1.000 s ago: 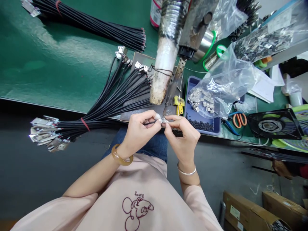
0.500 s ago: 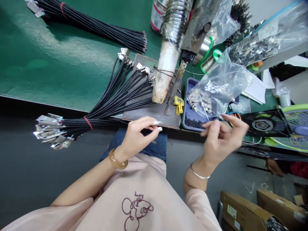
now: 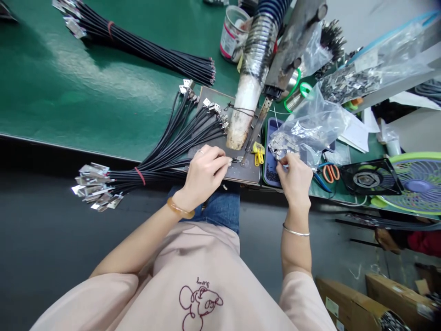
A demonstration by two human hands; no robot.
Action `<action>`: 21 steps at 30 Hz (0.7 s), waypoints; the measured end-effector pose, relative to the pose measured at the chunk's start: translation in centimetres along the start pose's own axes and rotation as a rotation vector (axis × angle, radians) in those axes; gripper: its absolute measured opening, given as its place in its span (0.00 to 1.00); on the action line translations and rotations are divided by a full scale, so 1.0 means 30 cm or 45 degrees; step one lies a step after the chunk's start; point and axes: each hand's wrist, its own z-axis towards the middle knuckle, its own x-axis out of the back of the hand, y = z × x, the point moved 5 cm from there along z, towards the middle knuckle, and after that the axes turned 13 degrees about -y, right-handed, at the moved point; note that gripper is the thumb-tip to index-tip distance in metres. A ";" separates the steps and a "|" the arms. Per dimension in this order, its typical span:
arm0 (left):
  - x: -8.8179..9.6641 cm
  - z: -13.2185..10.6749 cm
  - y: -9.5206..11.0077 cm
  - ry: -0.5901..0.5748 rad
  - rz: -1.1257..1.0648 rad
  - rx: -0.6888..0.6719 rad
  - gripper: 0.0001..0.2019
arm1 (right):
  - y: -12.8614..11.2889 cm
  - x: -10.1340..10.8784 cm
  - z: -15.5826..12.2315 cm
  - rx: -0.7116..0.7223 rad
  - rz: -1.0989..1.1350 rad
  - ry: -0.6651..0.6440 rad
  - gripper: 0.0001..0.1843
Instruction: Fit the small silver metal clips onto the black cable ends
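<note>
My left hand (image 3: 206, 172) is closed in a pinch at the front edge of the dark work plate (image 3: 246, 174). From its fingertips a stripped wire end (image 3: 237, 159) sticks out, close to the soldering iron tip (image 3: 251, 135); it seems to belong to a black cable of the bundle (image 3: 165, 164) running behind the hand. My right hand (image 3: 295, 177) reaches into the blue tray (image 3: 271, 126), thumb and fingers pinched together beside small metal connectors (image 3: 280, 142) in a clear bag. Whatever sits between those fingertips is hidden.
A fume hose (image 3: 246, 92) hangs over the plate, beside a yellow clip (image 3: 258, 154). To the right lie orange-handled pliers (image 3: 331, 173), a small black fan (image 3: 368, 179) and solder spools (image 3: 299, 94). Another cable bundle (image 3: 148, 46) lies at the back left. Cardboard boxes (image 3: 344, 301) stand on the floor.
My right hand has moved left and away from me, down into the tray. My left hand has moved forward onto the plate's edge, a wire end now at its fingertips. The view has shifted slightly.
</note>
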 end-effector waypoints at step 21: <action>0.000 -0.009 0.015 -0.361 -1.122 0.446 0.04 | -0.311 0.008 -0.195 0.323 1.217 0.364 0.04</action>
